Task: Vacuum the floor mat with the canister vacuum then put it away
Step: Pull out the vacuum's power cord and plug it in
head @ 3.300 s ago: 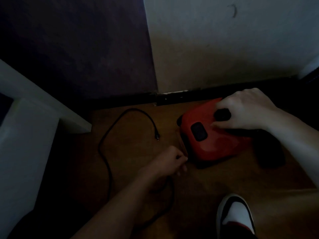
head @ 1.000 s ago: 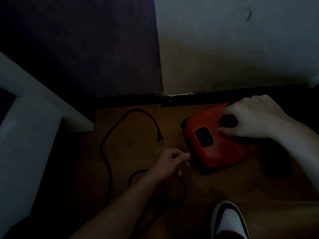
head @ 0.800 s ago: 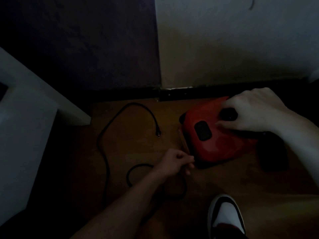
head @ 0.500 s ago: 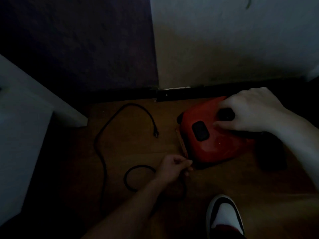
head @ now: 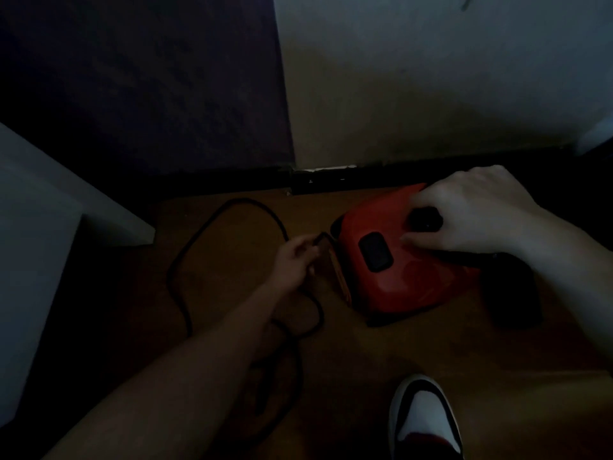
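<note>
Two hands at the red canister vacuum (head: 398,277) on the brown floor (head: 232,260), close to the wall

The right hand (head: 474,210) lay spread over the vacuum's top, fingers (head: 421,242) loosely curled beside a black button (head: 374,255), gripping nothing that could be made out. The left hand (head: 295,260) had its fingers pinched shut on the black power cord (head: 185,254) near its plug end, just left of the vacuum; the cord looped across the floor. A white-toed shoe (head: 424,416) stood below
</note>
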